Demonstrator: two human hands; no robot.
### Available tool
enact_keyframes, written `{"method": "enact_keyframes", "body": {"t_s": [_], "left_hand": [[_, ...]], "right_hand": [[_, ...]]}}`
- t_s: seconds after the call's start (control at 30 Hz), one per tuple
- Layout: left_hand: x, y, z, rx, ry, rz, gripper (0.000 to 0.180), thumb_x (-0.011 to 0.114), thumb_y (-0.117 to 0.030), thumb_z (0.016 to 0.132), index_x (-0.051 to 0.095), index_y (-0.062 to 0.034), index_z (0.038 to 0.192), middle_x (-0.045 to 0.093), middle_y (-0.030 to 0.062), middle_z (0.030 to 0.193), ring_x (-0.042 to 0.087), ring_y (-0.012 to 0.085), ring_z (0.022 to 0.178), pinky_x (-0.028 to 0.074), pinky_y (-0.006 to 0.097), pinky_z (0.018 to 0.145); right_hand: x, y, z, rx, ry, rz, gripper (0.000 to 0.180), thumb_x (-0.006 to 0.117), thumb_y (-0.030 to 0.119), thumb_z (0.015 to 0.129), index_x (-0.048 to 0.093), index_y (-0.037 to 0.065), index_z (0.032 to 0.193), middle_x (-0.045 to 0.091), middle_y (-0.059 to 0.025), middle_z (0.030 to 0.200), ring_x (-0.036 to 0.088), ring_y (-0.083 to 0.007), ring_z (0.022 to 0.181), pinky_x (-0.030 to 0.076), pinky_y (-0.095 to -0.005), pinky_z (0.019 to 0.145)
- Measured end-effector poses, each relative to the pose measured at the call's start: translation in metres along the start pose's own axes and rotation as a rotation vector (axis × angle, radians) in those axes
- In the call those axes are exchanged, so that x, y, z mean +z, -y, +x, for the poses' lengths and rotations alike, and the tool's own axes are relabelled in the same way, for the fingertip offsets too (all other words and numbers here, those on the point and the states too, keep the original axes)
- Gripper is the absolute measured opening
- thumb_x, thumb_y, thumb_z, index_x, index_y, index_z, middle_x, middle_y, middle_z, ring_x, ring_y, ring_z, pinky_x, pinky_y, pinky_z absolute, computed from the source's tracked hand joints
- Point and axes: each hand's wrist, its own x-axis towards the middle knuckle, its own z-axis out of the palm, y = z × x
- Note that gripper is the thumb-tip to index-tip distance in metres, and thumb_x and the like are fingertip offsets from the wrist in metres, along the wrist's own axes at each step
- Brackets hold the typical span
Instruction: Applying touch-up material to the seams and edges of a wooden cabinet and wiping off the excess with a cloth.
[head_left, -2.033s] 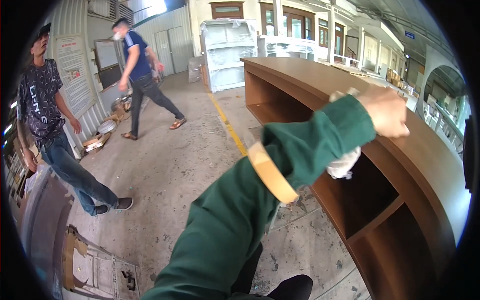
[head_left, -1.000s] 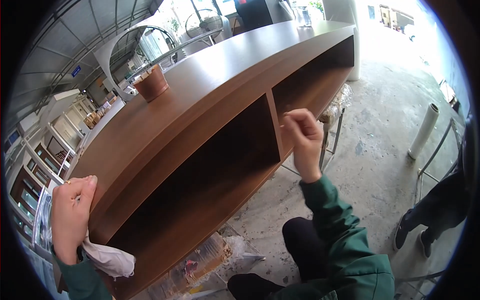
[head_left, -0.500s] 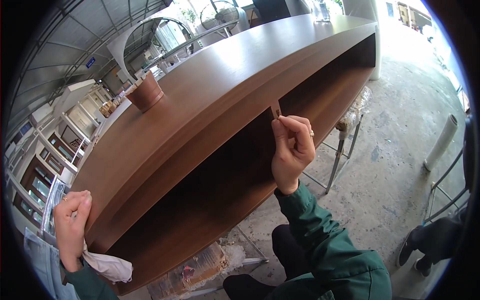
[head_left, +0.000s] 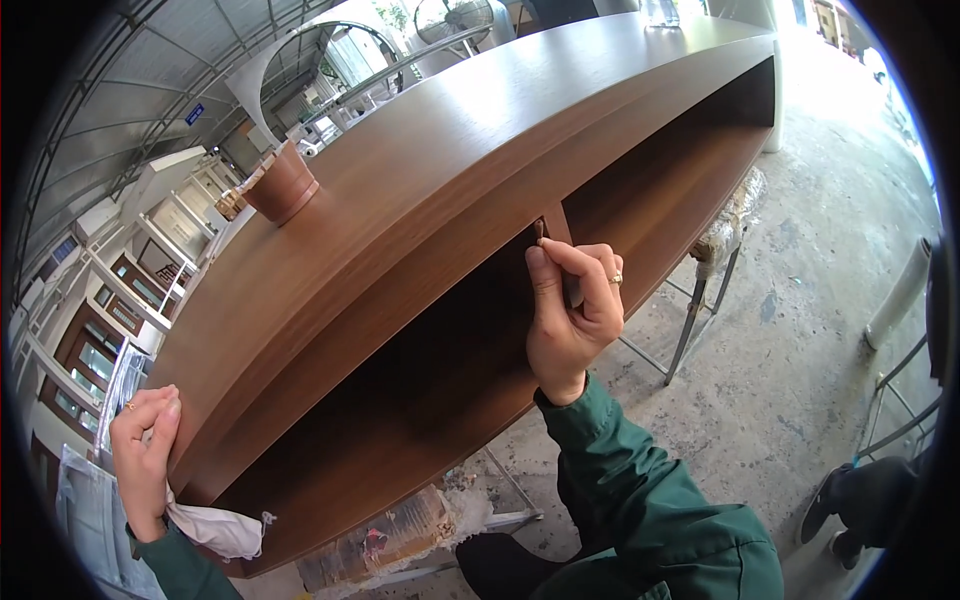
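Note:
A long brown wooden cabinet (head_left: 400,200) with a curved front and two open bays lies across the view. My right hand (head_left: 575,315) is closed in a pinch, thumb against forefinger, on a small brown-tipped tool (head_left: 540,230). Its tip is at the upper end of the divider (head_left: 562,222) between the bays; whether it touches the wood I cannot tell. Most of the tool is hidden by my fingers. At the cabinet's near left end, my left hand (head_left: 147,440) rests with curled fingers, a white cloth (head_left: 222,530) hanging from beneath its palm.
A brown paint-coated cup (head_left: 282,187) stands on the cabinet top, and a clear glass container (head_left: 661,14) at the far end. Wrapped metal trestles (head_left: 690,320) support the cabinet. To the right are a pale tube (head_left: 898,295) and another person's legs (head_left: 875,500).
My right hand has shifted slightly left with the small tool, from the divider's front to its left upper edge. The whole view has tilted a little; my left hand stays at the cabinet's end.

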Motion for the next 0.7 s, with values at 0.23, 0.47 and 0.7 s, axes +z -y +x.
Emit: {"method": "enact_keyframes", "body": {"t_s": [0.23, 0.47, 0.7], "left_hand": [[0.0, -0.003, 0.001, -0.018, 0.009, 0.001, 0.023, 0.061, -0.011, 0.087, 0.066, 0.0112, 0.093, 0.067, 0.0173, 0.096, 0.062, 0.0234, 0.092, 0.045, 0.031, 0.086], [0.001, -0.005, 0.001, -0.021, 0.007, -0.004, 0.024, 0.062, -0.012, 0.087, 0.066, 0.0108, 0.093, 0.067, 0.0168, 0.096, 0.062, 0.0231, 0.093, 0.044, 0.031, 0.086], [0.0, -0.005, 0.002, -0.03, 0.026, 0.011, 0.027, 0.062, -0.015, 0.087, 0.066, 0.0112, 0.093, 0.067, 0.0167, 0.097, 0.062, 0.023, 0.093, 0.044, 0.031, 0.086]], "right_hand": [[0.004, -0.001, -0.001, -0.004, -0.045, -0.015, 0.015, 0.078, -0.001, 0.073, 0.07, 0.006, 0.084, 0.055, -0.0014, 0.07, 0.045, -0.0164, 0.069, 0.036, -0.0274, 0.064], [0.005, -0.004, -0.004, -0.003, -0.07, -0.012, 0.015, 0.078, 0.0, 0.073, 0.071, 0.007, 0.084, 0.055, -0.0004, 0.069, 0.045, -0.0164, 0.07, 0.036, -0.0278, 0.065], [-0.002, 0.001, -0.011, -0.088, 0.047, -0.076, 0.017, 0.078, 0.0, 0.071, 0.071, 0.01, 0.083, 0.055, 0.0012, 0.07, 0.047, -0.0168, 0.076, 0.036, -0.0288, 0.075]]}}
